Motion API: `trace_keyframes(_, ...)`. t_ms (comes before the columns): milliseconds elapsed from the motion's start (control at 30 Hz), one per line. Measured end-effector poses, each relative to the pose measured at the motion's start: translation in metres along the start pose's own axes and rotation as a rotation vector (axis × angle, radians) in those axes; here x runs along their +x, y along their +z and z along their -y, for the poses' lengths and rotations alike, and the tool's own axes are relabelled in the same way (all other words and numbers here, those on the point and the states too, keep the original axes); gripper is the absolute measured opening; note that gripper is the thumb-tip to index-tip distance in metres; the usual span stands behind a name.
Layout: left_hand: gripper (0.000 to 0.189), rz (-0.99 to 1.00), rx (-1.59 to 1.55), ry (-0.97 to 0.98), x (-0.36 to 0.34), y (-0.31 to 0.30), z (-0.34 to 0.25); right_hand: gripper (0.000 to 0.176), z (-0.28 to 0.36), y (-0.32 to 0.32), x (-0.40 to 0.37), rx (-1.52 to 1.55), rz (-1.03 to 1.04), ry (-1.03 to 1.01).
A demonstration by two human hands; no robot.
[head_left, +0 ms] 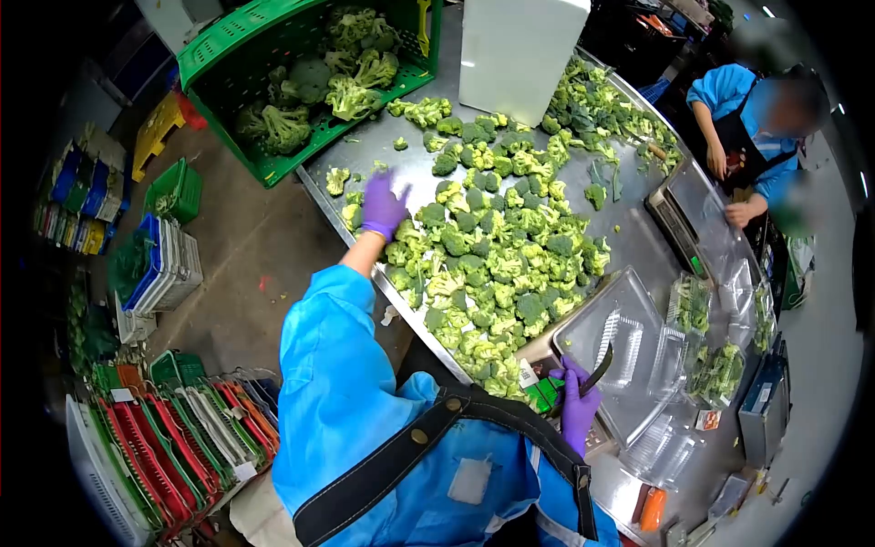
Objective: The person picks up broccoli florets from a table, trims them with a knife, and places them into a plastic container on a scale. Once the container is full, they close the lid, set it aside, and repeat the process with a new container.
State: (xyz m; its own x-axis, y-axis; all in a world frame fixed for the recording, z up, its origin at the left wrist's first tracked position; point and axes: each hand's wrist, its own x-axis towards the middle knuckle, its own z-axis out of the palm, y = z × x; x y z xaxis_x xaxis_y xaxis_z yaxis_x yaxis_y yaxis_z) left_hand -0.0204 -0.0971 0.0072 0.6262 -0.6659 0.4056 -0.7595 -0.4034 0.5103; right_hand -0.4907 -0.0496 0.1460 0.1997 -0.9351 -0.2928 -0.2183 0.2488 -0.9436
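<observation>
My left hand (385, 208), in a purple glove, reaches over the metal table (351, 155) with fingers spread and nothing in them. It is at the left edge of a big heap of cut broccoli florets (510, 251). A few loose florets (336, 180) lie just left of it. Close to my body, my right hand (578, 406), also gloved in purple, is closed around a knife (599, 368) whose dark, curved blade points up and right. Beside that hand are a scale's green display (545, 393) and a clear plastic tray (624, 351) on the scale.
A green crate (264, 150) with whole broccoli heads tilts at the table's upper left. A white block-shaped container (519, 59) stands behind the heap. Packed clear boxes (715, 374) and a second scale (676, 228) are right. A co-worker (752, 128) stands across. Stacked crates (173, 438) fill the lower left.
</observation>
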Motion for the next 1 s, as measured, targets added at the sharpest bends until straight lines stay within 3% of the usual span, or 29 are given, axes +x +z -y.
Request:
trace_keyframes(67,0.072,-0.031,0.37,-0.241,-0.007,-0.023,0.025,0.022,-0.007,-0.009,0.001,-0.027,-0.028,-0.009)
trace_keyframes(133,0.072,0.299,0.176,-0.424,-0.01,-0.036,0.048,0.026,-0.019,-0.012,0.003,-0.031,-0.049,-0.021)
trace_keyframes(167,0.072,0.396,0.191,-0.332,-0.017,-0.04,0.048,0.026,-0.018,-0.011,0.001,-0.023,-0.05,-0.006)
trace_keyframes(267,0.067,0.421,-0.035,-0.139,-0.05,-0.017,0.032,0.026,-0.007,-0.001,-0.001,0.006,-0.052,0.022)
trace_keyframes(400,0.054,0.285,-0.267,-0.1,-0.094,0.005,-0.025,0.024,-0.015,0.012,0.0,0.025,-0.007,-0.003)
trace_keyframes(467,0.054,0.29,-0.297,-0.004,-0.095,0.001,-0.04,0.023,-0.016,0.018,-0.001,0.048,0.013,-0.038)
trace_keyframes(600,0.05,0.384,-0.451,0.009,-0.074,-0.015,-0.03,0.019,-0.008,0.027,-0.001,-0.016,0.05,0.04)
trace_keyframes(667,0.039,0.338,-0.261,0.042,-0.05,-0.038,-0.019,0.019,-0.011,0.026,-0.002,-0.008,0.026,0.029)
trace_keyframes(733,0.026,0.0,-0.251,-0.015,-0.025,-0.037,0.013,0.019,-0.013,0.025,0.001,-0.034,-0.006,0.023)
trace_keyframes(767,0.028,-0.185,-0.153,0.116,-0.007,-0.029,0.045,0.02,-0.015,0.025,0.002,-0.091,-0.022,-0.031)
trace_keyframes(800,0.032,-0.174,-0.011,0.023,0.007,-0.034,0.059,0.02,-0.016,0.025,0.003,-0.15,-0.04,-0.084)
trace_keyframes(833,0.042,-0.289,0.167,-0.035,0.018,-0.024,0.086,0.02,-0.014,0.026,0.004,-0.136,-0.036,-0.072)
trace_keyframes(900,0.059,-0.149,0.349,-0.217,0.036,-0.027,0.116,0.02,-0.015,0.03,0.007,-0.13,-0.046,-0.059)
trace_keyframes(933,0.056,0.052,0.278,-0.293,0.042,-0.019,0.151,0.02,-0.015,0.032,0.007,-0.125,-0.038,-0.056)
trace_keyframes(1000,0.046,0.136,0.082,-0.444,0.052,-0.015,0.177,0.02,-0.016,0.035,0.01,-0.152,-0.024,-0.069)
